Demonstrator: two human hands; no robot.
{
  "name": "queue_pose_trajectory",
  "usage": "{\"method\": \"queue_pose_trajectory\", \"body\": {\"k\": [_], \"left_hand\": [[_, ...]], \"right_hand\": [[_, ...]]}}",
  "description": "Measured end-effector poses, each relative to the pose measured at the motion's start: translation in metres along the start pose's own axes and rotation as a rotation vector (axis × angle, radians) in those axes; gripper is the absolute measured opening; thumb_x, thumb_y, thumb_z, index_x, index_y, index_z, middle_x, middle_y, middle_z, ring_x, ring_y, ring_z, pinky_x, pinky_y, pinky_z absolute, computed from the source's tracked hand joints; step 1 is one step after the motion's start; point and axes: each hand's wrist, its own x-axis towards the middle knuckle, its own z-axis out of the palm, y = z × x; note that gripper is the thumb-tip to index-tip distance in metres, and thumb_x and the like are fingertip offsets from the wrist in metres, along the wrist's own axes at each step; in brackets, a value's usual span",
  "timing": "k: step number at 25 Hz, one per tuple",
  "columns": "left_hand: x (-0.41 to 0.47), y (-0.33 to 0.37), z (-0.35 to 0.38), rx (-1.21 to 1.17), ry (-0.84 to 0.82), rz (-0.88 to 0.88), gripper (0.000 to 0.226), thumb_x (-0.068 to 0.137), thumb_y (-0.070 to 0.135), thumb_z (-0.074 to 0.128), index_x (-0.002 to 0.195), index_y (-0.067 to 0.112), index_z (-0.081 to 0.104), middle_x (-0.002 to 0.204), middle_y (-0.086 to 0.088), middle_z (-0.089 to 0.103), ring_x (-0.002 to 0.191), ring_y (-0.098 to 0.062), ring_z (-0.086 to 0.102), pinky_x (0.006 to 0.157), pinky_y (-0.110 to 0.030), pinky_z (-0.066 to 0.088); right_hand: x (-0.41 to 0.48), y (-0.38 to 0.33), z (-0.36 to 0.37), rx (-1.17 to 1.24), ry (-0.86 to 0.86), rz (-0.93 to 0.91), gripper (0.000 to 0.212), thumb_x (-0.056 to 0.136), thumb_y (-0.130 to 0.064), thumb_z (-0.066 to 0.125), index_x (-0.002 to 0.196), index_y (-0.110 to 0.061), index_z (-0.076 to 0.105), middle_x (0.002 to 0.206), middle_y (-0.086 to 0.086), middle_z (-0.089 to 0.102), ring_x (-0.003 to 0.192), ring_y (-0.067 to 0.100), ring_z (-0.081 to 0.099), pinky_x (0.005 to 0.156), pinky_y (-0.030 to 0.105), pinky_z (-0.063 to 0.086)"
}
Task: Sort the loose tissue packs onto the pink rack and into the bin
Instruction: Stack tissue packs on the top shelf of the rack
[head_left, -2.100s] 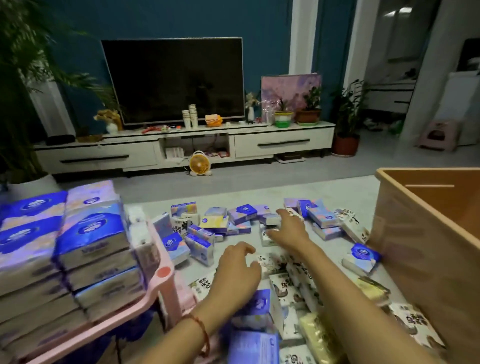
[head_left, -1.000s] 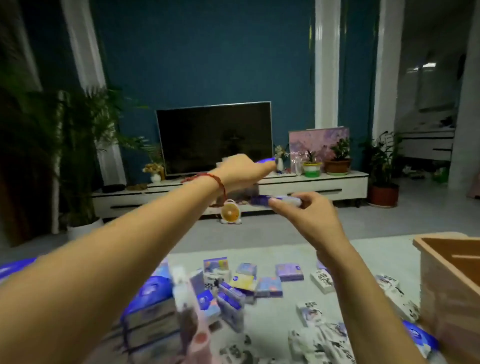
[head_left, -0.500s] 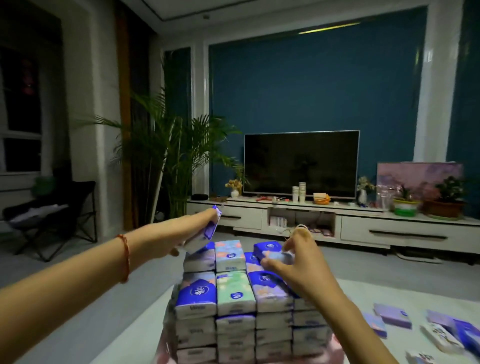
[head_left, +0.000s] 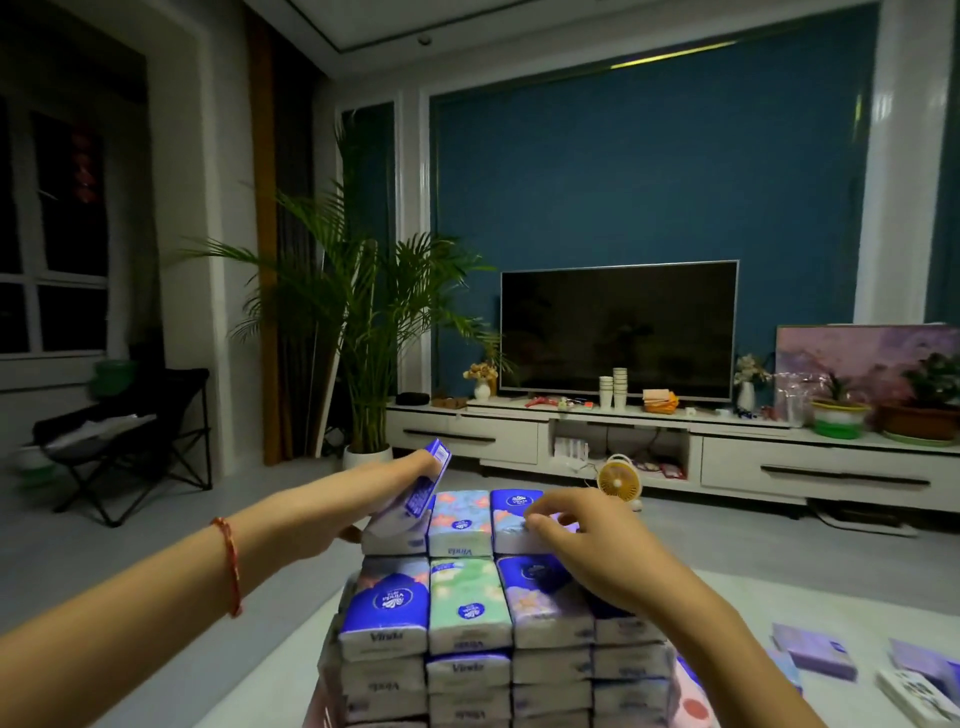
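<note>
Shadow covers the far left of the room, where a black folding chair (head_left: 135, 431) stands. Nearer to us, a red string bracelet (head_left: 229, 566) sits on the wrist of our left arm. A tall palm plant (head_left: 363, 322) grows in the corner behind. Our left hand (head_left: 374, 501) is stretched forward, with the fingers curled around a blue tissue pack (head_left: 430, 480). This pack is tilted, its upper end in the air and its lower end at the top left corner of the stack of packs (head_left: 467, 623); we cannot tell if the two touch. The stack has several layers and four columns. Our right hand (head_left: 582, 551) is over the top right of the stack, with thumb and bent fingers closed on a pale purple pack (head_left: 567, 519) that is mostly hidden. Behind it are a dark television (head_left: 618, 332) and a small yellow fan (head_left: 618, 480). Low at the right side of the stack shows a piece of the pink rack (head_left: 691, 695), which carries the stack. At the far right, some loose packs (head_left: 815, 649) lie on the light rug (head_left: 831, 597), well apart from the stack.
</note>
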Motion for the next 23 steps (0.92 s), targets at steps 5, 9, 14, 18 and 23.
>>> {"method": "queue_pose_trajectory", "body": {"k": [5, 9, 14, 18, 23], "left_hand": [[-0.01, 0.025, 0.017, 0.099, 0.212, 0.079, 0.065, 0.057, 0.072, 0.059, 0.087, 0.014, 0.063, 0.121, -0.016, 0.048, 0.111, -0.03, 0.049, 0.096, -0.037, 0.038], [-0.004, 0.052, 0.048, -0.157, 0.019, 0.226, 0.07, 0.064, 0.074, 0.049, 0.096, 0.013, 0.063, 0.11, -0.012, 0.061, 0.1, -0.018, 0.058, 0.081, -0.023, 0.043], [0.017, 0.058, 0.05, -0.011, -0.066, 0.341, 0.068, 0.075, 0.072, 0.044, 0.099, 0.012, 0.065, 0.115, -0.015, 0.064, 0.093, -0.014, 0.053, 0.085, -0.037, 0.038], [0.026, 0.027, 0.014, 0.566, 0.177, 0.474, 0.071, 0.077, 0.07, 0.045, 0.125, 0.018, 0.052, 0.132, -0.006, 0.051, 0.123, -0.018, 0.043, 0.101, -0.032, 0.034], [0.025, -0.026, -0.008, 0.555, -0.075, 0.32, 0.14, 0.021, 0.101, 0.031, 0.143, 0.034, 0.026, 0.153, 0.005, 0.025, 0.133, -0.01, 0.03, 0.105, -0.025, 0.03]], "right_hand": [[-0.005, -0.016, -0.021, 0.534, 0.011, 0.009, 0.041, 0.087, -0.03, 0.061, 0.125, -0.03, 0.048, 0.108, -0.002, 0.065, 0.089, 0.008, 0.063, 0.077, 0.019, 0.05], [-0.013, -0.037, -0.025, 0.813, 0.004, -0.119, 0.047, 0.087, -0.019, 0.061, 0.126, -0.038, 0.044, 0.092, 0.0, 0.068, 0.079, 0.012, 0.068, 0.071, 0.024, 0.057], [-0.001, -0.015, -0.025, 0.788, 0.277, 0.032, 0.022, 0.092, -0.003, 0.052, 0.105, -0.019, 0.061, 0.081, 0.004, 0.069, 0.069, 0.015, 0.064, 0.064, 0.022, 0.055], [0.008, 0.028, -0.017, 0.564, 0.407, 0.314, 0.012, 0.089, -0.006, 0.053, 0.09, -0.018, 0.054, 0.101, 0.013, 0.064, 0.081, 0.021, 0.066, 0.06, 0.029, 0.054], [0.015, 0.051, -0.009, 0.4, 0.311, 0.499, 0.01, 0.087, -0.016, 0.054, 0.078, -0.015, 0.05, 0.091, 0.016, 0.065, 0.07, 0.026, 0.057, 0.061, 0.037, 0.047]]}}
